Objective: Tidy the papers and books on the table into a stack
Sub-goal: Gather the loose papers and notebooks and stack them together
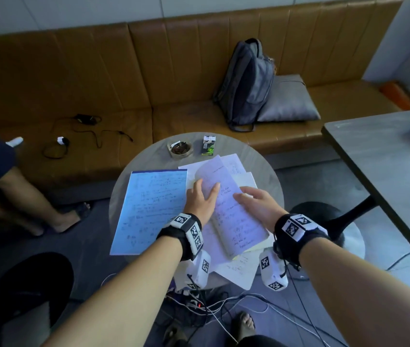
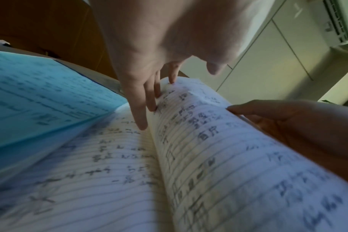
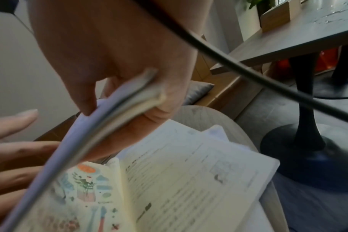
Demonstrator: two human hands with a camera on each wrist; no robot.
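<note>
The notebook (image 1: pixel 226 209) is grasped at its right edge by the right hand (image 1: pixel 256 204), while the left hand (image 1: pixel 202 200) is laid flat on its page, fingers straight. One blue sheet (image 1: pixel 148 209) is seen at the left of the round table (image 1: pixel 266 166); one ashtray (image 1: pixel 180 148) and one small box (image 1: pixel 209 145) are at the far edge.

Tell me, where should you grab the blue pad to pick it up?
Best by its near edge, coming from below the blue pad. That corner sticks out past the table rim, so fingers can probably slip under and a thumb pinch on top. The rest lies flat, harder to get under.
</note>
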